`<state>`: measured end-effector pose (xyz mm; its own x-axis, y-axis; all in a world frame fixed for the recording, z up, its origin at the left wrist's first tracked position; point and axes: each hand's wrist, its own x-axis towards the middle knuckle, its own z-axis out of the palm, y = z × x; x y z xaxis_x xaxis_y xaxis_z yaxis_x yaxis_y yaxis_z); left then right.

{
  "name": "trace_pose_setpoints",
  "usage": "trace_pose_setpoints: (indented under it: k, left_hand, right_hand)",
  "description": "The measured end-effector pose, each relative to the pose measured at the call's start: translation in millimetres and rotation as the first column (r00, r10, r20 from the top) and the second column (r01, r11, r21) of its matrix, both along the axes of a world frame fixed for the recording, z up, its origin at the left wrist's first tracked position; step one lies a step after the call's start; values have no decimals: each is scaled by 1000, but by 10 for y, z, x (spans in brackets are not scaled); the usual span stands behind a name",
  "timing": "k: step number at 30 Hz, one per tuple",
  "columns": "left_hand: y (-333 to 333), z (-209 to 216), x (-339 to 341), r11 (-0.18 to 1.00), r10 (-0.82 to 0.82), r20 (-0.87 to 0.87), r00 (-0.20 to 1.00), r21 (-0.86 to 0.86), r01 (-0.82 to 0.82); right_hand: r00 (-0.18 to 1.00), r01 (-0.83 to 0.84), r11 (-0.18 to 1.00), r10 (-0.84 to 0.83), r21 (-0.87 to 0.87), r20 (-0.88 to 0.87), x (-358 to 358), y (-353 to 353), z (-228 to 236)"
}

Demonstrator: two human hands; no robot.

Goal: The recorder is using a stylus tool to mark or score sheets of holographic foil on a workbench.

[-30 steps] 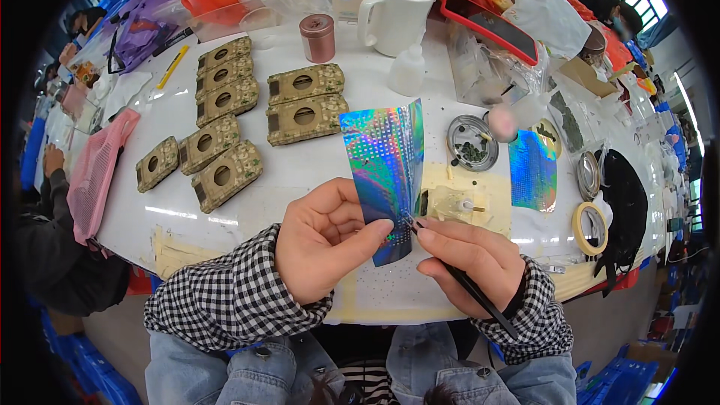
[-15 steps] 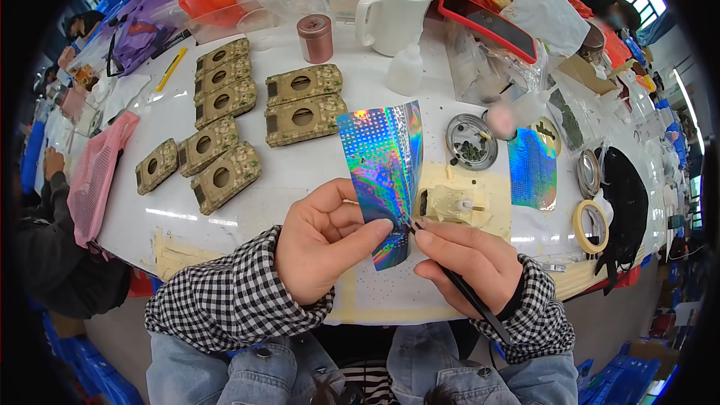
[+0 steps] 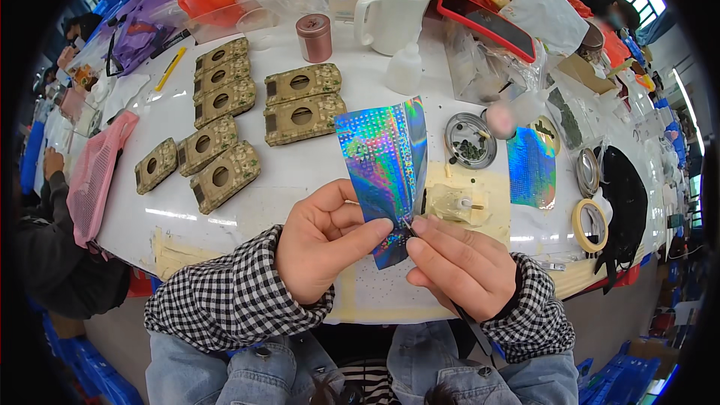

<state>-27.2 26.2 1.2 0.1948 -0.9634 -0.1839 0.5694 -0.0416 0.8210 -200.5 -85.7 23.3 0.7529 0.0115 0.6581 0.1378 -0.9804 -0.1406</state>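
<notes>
My left hand pinches a shiny holographic sticker sheet between thumb and fingers, holding it upright over the table. Rows of small dots cover the sheet. In my right hand is a pair of black tweezers, their handle slanting down toward my cuff. The tweezer tips meet the lower right edge of the sheet; whether they grip a dot is too small to tell. Just beyond the right hand a small pale block-shaped piece rests on yellowish tape.
Several camouflage-patterned toy tank bodies with round holes stand at the left. A round metal dish of small dark pieces, a second holographic sheet and a tape roll lie right. Behind are a white mug and a phone.
My right hand has shifted slightly left and its tweezers now stand steeper. The sheet has turned a little, so its reflections differ. My left hand keeps its place.
</notes>
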Motion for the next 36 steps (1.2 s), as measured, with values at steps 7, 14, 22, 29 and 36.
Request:
trace_pose_setpoints:
  k: [7, 14, 22, 29, 36]
  left_hand:
    - [-3, -10, -7, 1000, -3, -5, 1000, 13, 3]
    - [-15, -1, -14, 999, 6, -19, 1000, 37, -5]
    - [-6, -7, -2, 999, 8, -31, 999, 37, -7]
    - [-21, 7, 0, 1000, 2, -70, 998, 3, -1]
    - [-122, 17, 125, 988, 148, -83, 986, -40, -152]
  right_hand:
    - [1000, 9, 1000, -9, -13, 10, -8, 3, -14]
    - [1000, 7, 1000, -7, 1, 9, -29, -8, -17]
    - [1000, -2, 1000, 2, 5, 8, -36, -3, -19]
    - [1000, -7, 999, 7, 39, 6, -79, 2, -13]
    - [984, -160, 981, 167, 108, -57, -10, 23, -26]
